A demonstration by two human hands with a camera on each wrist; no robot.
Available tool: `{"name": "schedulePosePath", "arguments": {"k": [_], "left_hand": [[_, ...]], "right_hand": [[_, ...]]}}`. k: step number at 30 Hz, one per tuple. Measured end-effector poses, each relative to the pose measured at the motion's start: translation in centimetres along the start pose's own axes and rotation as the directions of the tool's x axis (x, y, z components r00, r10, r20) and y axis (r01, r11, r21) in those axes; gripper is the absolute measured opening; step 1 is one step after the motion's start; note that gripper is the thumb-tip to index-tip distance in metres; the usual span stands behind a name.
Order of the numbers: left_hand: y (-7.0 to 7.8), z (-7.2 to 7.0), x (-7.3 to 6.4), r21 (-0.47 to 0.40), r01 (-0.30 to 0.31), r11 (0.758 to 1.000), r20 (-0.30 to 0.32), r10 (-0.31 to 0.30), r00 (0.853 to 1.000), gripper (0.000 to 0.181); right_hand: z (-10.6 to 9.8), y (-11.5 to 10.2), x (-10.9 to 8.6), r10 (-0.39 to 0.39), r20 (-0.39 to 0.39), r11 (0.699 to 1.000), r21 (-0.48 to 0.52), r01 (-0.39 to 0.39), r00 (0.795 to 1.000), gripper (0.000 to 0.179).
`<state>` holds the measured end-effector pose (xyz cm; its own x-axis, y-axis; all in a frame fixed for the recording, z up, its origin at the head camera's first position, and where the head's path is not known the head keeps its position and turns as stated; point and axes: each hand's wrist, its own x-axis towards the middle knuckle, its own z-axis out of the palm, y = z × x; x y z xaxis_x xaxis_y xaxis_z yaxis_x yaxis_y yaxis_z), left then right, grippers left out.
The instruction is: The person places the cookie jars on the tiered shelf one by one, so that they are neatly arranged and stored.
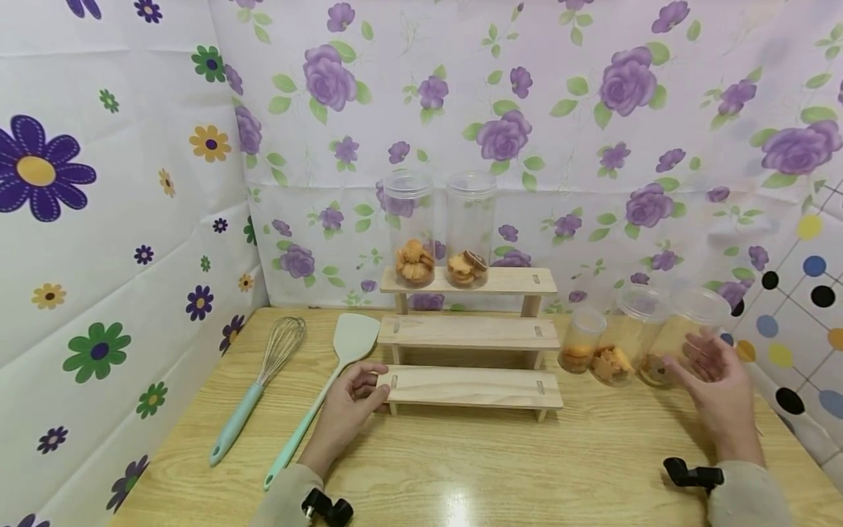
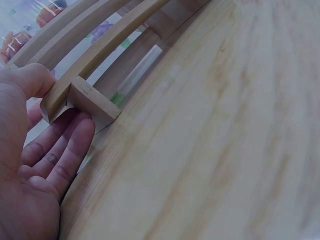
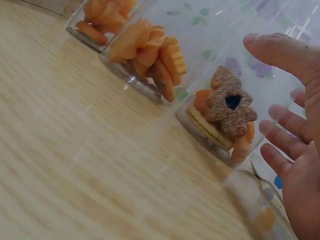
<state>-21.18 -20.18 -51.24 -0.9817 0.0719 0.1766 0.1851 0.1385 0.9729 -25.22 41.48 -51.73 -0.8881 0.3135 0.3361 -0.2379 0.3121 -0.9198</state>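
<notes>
A three-tier wooden display rack (image 1: 467,386) stands on the table. My left hand (image 1: 347,404) pinches the left end of its lowest tier, thumb above and fingers curled underneath beside the support leg (image 2: 95,102). To the right stand three clear plastic jars holding cookies: a short jar (image 1: 582,340), a taller jar (image 1: 628,333) and a rightmost jar (image 1: 685,329). My right hand (image 1: 721,388) is beside the rightmost jar, thumb and fingers spread apart around its near side. In the right wrist view, a brown flower-shaped cookie (image 3: 230,102) lies inside that jar.
Two tall cookie jars, a left one (image 1: 413,227) and a right one (image 1: 470,227), stand on the rack's top tier. Left of the rack lie a whisk (image 1: 260,388) and a pale green spatula (image 1: 323,395). Flowered cloth (image 1: 421,88) hangs behind the table.
</notes>
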Motion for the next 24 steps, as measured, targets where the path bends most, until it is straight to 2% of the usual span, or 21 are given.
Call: {"name": "schedulePosePath", "arguments": {"k": [3,7,17,24], "left_hand": [[-0.03,0.04,0.01,-0.013,0.002,1.0,0.001,-0.002,1.0,0.03],[0.03,0.08,-0.02,-0.022,-0.011,1.0,0.005,0.011,1.0,0.031],[-0.01,-0.02,-0.02,0.002,-0.021,1.0,0.006,0.021,1.0,0.032],[0.11,0.02,-0.06,0.0,-0.031,1.0,0.003,0.031,1.0,0.032]], "right_hand": [[0.2,0.36,-0.04,-0.013,0.014,0.996,-0.09,0.015,1.0,0.087],[0.46,0.59,-0.03,-0.002,0.038,0.989,-0.145,0.007,0.999,0.085],[0.72,0.73,0.01,0.005,0.028,0.988,-0.154,-0.001,1.0,0.08],[0.51,0.21,-0.15,0.028,-0.015,0.992,-0.12,-0.029,1.0,0.081]]}}
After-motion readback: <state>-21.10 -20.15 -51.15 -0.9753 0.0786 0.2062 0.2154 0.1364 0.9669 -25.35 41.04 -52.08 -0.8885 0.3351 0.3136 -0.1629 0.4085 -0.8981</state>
